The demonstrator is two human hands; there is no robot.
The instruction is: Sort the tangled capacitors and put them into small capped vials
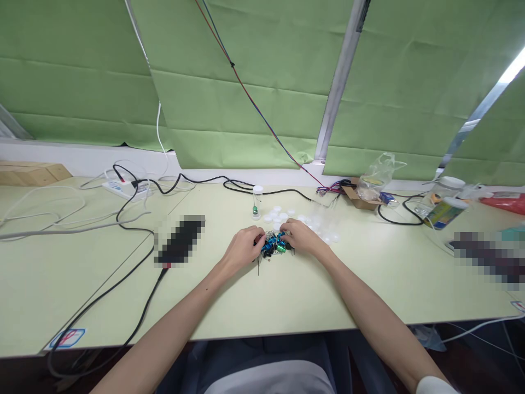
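Note:
A small heap of blue and green cylindrical electronic parts (274, 244) with thin wire legs lies on the pale green table (287, 306). My left hand (243, 247) rests at the heap's left edge, fingers curled and pinched in among the parts. My right hand (301, 236) sits at the heap's right edge, fingers curled over it. What either hand grips is too small to name. Just behind the heap stands a small clear vial (257, 201) with a green part inside, beside several white caps (283, 215).
Black and white cables (135, 219) and a power strip (123, 189) cover the left side. A cardboard tray (359, 198), plastic bag (377, 175) and jars (445, 205) stand at the back right. Green blinds hang behind. The table's front edge is near my body.

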